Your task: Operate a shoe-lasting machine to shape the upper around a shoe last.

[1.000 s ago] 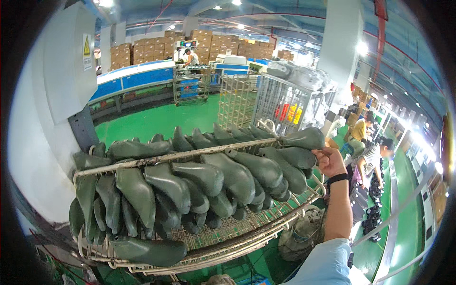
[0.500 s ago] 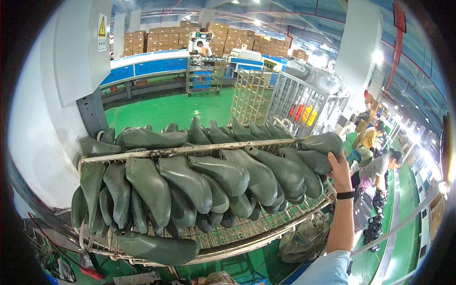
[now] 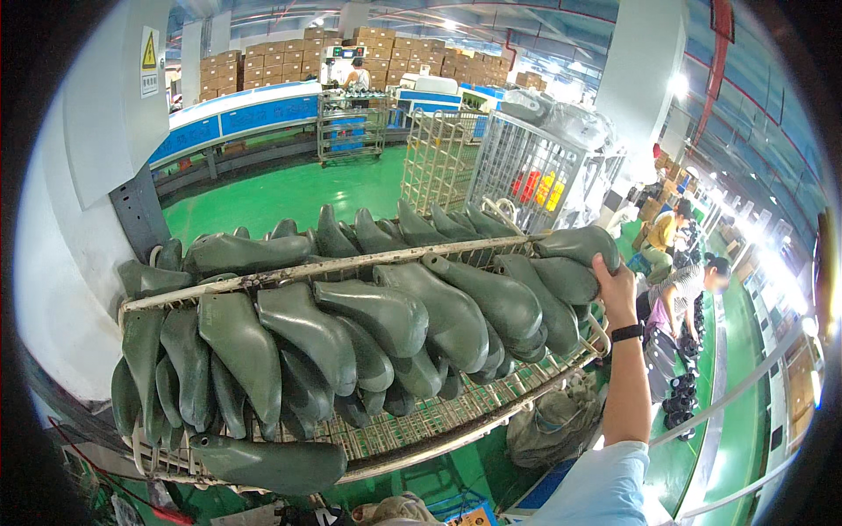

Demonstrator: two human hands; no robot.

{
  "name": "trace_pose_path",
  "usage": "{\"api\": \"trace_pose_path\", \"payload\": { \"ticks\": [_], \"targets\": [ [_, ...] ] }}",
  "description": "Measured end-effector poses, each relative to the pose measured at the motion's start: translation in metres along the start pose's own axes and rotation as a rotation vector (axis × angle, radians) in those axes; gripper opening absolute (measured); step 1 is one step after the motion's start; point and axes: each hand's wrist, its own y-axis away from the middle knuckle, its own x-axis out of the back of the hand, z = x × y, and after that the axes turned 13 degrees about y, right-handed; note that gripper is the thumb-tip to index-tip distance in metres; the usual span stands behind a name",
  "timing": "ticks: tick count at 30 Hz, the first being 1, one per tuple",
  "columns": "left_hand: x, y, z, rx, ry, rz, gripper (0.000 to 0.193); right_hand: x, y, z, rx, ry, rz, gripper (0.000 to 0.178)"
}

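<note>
My right hand (image 3: 617, 287), with a dark band on the wrist, is closed against a dark green shoe last (image 3: 579, 245) at the right end of a wire rack (image 3: 438, 449). Its thumb lies along the toe of that last; the other fingers are partly hidden. Several more green lasts, such as the shoe last (image 3: 443, 316) mid-row, lean over the rack's pale top rail (image 3: 351, 264). A single shoe last (image 3: 267, 464) lies sideways on the front lower edge. My left hand is out of view.
A white pillar (image 3: 79, 237) stands close at the left. Behind the rack are a grey wire cage (image 3: 509, 167) and a smaller rack trolley (image 3: 434, 153). Co-workers, one in a striped shirt (image 3: 680, 289), bend over a line at the right. A grey bag (image 3: 553, 425) sits below.
The whole scene has shifted left and slightly up in the picture. My right hand keeps its place at the end shoe last. A distant person by the machine has changed posture.
</note>
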Motion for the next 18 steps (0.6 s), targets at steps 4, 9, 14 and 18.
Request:
{"api": "trace_pose_path", "payload": {
  "ticks": [4, 9, 14, 18],
  "targets": [
    [0.006, -0.024, -0.023, -0.147, 0.052, -0.159, 0.066, 0.003, -0.010, 0.025, -0.113, -0.218, 0.049, 0.040],
    [0.014, -0.042, -0.042, -0.270, -0.121, -0.157, 0.053, 0.000, -0.013, 0.037, -0.183, -0.445, 0.001, 0.042],
    [-0.001, -0.031, -0.031, -0.170, 0.027, -0.136, 0.052, 0.022, -0.003, -0.003, -0.208, -0.300, -0.107, 0.055],
    [-0.002, -0.037, -0.035, -0.145, 0.128, -0.162, 0.056, 0.012, -0.012, -0.001, -0.099, -0.159, -0.006, 0.052]
  ]
}}
